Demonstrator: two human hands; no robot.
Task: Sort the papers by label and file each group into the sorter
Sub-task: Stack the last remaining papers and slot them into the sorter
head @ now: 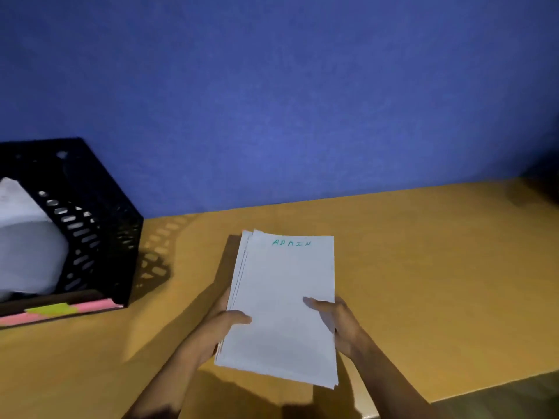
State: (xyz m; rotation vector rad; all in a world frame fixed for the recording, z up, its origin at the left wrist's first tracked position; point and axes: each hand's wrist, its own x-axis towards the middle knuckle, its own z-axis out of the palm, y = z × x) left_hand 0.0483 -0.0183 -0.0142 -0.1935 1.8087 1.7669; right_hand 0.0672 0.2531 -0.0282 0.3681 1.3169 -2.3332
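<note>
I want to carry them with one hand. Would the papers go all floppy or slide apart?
Probably floppy: the papers are thin loose sheets, and the left hand and right hand both hold them. They might slide apart too, since the edges already fan out at the left side. They look light.

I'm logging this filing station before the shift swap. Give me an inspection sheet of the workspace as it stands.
Surface: orange-brown wooden desk, lit unevenly, shadows near the sorter.
Job's things: stack of white paper sheets, top sheet labelled ADMIN in green, held above the desk; black perforated plastic sorter at left, already holding white papers.
Clutter: pink and yellow-green folders lying in front of the sorter.
Grippers: left hand grips the stack's left edge; right hand grips its right edge.
Cables: nothing seen.
Surroundings: blue wall behind the desk.
</note>
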